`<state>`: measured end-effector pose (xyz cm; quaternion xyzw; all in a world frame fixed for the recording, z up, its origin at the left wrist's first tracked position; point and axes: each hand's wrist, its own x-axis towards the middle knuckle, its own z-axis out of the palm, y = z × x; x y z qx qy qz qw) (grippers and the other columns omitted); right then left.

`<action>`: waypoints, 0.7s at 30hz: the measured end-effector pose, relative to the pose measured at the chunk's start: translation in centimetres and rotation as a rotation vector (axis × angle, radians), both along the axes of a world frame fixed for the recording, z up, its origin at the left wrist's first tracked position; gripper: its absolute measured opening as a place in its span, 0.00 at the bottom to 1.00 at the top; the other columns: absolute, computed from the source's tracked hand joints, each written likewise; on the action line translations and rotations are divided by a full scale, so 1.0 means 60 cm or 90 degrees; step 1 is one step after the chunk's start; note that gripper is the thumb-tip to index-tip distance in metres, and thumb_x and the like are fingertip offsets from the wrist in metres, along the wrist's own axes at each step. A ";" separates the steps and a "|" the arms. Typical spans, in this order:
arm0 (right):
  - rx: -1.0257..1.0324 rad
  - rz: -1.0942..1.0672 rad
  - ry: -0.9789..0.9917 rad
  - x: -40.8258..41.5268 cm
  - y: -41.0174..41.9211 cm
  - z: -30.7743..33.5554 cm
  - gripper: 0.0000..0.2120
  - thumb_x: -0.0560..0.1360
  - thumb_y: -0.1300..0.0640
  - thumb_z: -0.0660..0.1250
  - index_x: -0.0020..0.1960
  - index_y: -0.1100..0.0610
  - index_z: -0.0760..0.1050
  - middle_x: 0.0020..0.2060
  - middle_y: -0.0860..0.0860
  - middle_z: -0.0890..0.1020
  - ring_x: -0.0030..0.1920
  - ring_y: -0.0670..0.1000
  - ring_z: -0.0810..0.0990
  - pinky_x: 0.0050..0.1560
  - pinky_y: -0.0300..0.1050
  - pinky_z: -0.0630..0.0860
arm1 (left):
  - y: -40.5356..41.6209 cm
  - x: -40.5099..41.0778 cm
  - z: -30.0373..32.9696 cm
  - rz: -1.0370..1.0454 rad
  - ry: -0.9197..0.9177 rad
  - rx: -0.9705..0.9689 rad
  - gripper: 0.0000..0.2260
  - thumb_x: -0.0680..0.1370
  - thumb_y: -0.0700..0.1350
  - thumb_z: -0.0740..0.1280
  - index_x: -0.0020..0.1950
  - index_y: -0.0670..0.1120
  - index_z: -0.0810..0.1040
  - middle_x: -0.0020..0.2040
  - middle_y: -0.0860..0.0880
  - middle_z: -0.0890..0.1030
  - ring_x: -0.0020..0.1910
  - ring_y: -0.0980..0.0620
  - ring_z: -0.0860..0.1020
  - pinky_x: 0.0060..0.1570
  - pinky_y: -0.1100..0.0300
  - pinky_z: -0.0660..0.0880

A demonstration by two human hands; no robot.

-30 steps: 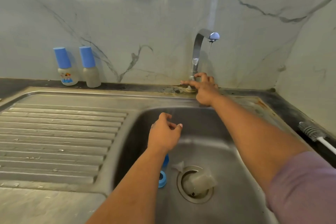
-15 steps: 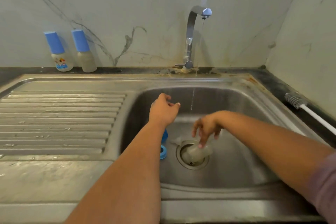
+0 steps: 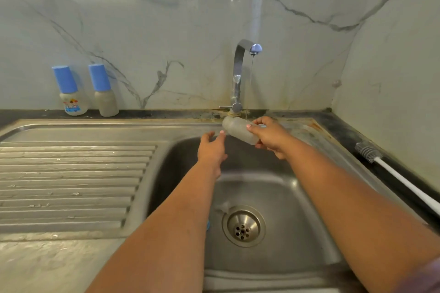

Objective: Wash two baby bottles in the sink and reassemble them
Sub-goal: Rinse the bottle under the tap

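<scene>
Soft, even, slightly greenish light, moderately bright. Pale glare streaks lie on the marble wall (image 3: 166, 31) above and left of the grip. The sink (image 3: 273, 197) basin below the grip darkens along its far wall. Wide-angle bending curves the worktop (image 3: 47, 264) edges; the left hand (image 3: 212, 150) shows slight motion blur.

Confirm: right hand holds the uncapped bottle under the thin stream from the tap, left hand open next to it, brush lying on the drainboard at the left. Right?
Not quite. The brush lies on the dark counter to the right of the sink, not on the drainboard; the head view shows it. The rest holds: the right hand holds the uncapped bottle under the tap, and the left hand is open beside it.
</scene>
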<state>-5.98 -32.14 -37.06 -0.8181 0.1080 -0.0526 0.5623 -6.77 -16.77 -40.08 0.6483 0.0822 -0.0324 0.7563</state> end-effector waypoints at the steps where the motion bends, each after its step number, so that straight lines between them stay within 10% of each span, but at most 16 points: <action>1: -0.012 -0.008 -0.023 0.002 0.003 -0.003 0.11 0.78 0.50 0.67 0.57 0.53 0.74 0.54 0.55 0.77 0.52 0.55 0.79 0.48 0.50 0.80 | -0.007 0.011 0.010 -0.010 0.006 -0.027 0.21 0.80 0.53 0.65 0.72 0.52 0.67 0.65 0.46 0.74 0.59 0.46 0.76 0.60 0.50 0.76; 10: 0.299 -0.088 0.007 0.001 -0.021 -0.009 0.14 0.81 0.47 0.59 0.59 0.56 0.72 0.49 0.55 0.78 0.44 0.51 0.78 0.36 0.42 0.76 | -0.040 0.061 0.039 -0.076 -0.118 -0.086 0.09 0.79 0.45 0.68 0.57 0.43 0.76 0.51 0.45 0.80 0.52 0.48 0.80 0.52 0.55 0.80; 15: 0.164 -0.138 -0.076 0.014 -0.026 -0.016 0.14 0.80 0.43 0.60 0.49 0.53 0.74 0.44 0.53 0.78 0.40 0.51 0.76 0.45 0.45 0.74 | -0.035 0.068 0.035 -0.081 -0.081 -0.090 0.07 0.78 0.42 0.68 0.55 0.44 0.76 0.58 0.43 0.77 0.56 0.48 0.78 0.53 0.60 0.79; 21: -0.027 -0.163 -0.148 0.006 -0.026 -0.010 0.21 0.83 0.46 0.53 0.72 0.52 0.68 0.69 0.54 0.72 0.68 0.57 0.71 0.69 0.51 0.67 | -0.042 0.059 0.039 -0.142 -0.080 -0.137 0.16 0.78 0.35 0.67 0.66 0.38 0.72 0.52 0.45 0.79 0.48 0.53 0.79 0.55 0.61 0.78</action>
